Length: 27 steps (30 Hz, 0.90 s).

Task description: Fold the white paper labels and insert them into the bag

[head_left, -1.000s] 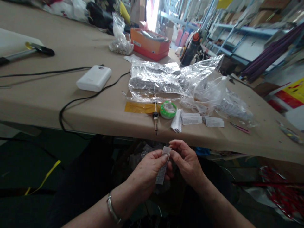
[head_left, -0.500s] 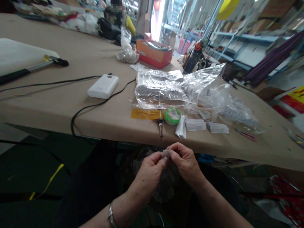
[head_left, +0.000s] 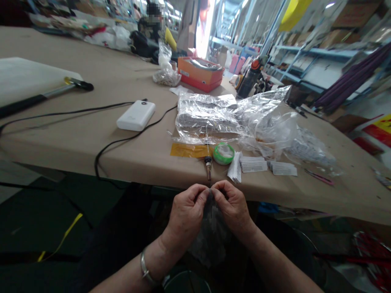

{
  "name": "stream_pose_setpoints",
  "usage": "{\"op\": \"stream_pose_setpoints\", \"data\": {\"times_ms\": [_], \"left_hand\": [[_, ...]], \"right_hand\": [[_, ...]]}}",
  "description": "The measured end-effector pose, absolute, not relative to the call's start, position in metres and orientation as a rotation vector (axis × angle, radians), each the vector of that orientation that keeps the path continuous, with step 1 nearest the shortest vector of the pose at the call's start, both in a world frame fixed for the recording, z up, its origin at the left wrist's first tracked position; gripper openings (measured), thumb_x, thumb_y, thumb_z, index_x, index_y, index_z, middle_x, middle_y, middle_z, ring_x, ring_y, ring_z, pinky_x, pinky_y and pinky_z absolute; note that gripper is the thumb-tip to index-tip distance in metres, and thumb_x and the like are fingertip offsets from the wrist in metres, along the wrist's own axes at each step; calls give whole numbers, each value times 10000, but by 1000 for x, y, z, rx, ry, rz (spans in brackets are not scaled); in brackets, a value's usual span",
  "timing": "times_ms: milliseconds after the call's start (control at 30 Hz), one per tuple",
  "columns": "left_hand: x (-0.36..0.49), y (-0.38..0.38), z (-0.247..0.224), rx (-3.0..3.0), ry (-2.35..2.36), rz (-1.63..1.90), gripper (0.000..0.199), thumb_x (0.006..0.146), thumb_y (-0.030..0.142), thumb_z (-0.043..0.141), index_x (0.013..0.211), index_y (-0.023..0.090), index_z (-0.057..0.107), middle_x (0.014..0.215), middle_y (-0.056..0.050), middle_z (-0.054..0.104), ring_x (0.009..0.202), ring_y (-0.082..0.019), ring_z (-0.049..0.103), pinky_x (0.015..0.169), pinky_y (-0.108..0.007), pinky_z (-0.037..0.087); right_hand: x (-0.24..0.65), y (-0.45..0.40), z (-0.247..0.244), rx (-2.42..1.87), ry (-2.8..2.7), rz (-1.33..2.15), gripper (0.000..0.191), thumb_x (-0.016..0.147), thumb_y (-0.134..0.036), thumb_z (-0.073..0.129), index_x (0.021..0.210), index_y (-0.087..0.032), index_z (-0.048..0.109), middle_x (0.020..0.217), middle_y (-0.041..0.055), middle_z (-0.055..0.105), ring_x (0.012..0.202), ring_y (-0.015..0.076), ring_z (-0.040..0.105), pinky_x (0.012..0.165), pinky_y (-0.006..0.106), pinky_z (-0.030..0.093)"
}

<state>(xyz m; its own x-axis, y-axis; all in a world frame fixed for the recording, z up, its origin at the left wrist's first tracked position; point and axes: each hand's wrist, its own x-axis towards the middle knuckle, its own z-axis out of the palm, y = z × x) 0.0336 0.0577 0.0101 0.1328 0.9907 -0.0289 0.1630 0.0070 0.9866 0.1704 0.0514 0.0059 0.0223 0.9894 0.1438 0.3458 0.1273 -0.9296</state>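
My left hand [head_left: 190,208] and my right hand [head_left: 231,203] meet just off the table's front edge, both in a fingertip pinch. Between them is a small, thin whitish piece [head_left: 210,190], mostly covered by the fingers; its kind cannot be made out. Right above the fingertips, a soldering-iron-like tool [head_left: 208,167] points its metal tip toward me over the edge. Amber tape [head_left: 186,150] lies beside it. To its right are a green round container [head_left: 224,154] with whitish content and several stacks of white printed strips [head_left: 253,164].
Clear plastic bags [head_left: 210,116] cover the table's middle. A white power bank [head_left: 136,115] and a black cable [head_left: 122,141] lie left. Pink tweezers [head_left: 319,177] are at right. Farther back stand an orange box [head_left: 200,74] and a dark bottle [head_left: 249,79]. Clear plastic [head_left: 210,240] hangs below my hands.
My hands have drawn level, fingertips together and closer to the tool's tip. The whitish piece shows less between the fingers. The whole view has shifted slightly.
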Motion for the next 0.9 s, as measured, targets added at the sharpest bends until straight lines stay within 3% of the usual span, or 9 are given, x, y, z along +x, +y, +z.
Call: {"op": "stream_pose_setpoints", "data": {"times_ms": [267, 900], "left_hand": [[35, 61, 12, 1457, 1271, 1050, 164, 835, 259, 532, 774, 174, 658, 675, 5, 654, 621, -125, 568, 591, -204, 433], [37, 72, 10, 1445, 1270, 1085, 157, 815, 265, 555, 746, 181, 668, 670, 8, 661, 629, -129, 572, 605, -202, 433]], "right_hand": [[170, 54, 4, -1374, -1584, 712, 162, 863, -303, 490, 764, -187, 542, 645, -31, 521, 605, 110, 483, 569, 208, 391], [169, 62, 0, -1371, -1542, 686, 132, 865, -273, 512, 774, -189, 559, 650, -39, 542, 597, 102, 504, 573, 204, 405]]}}
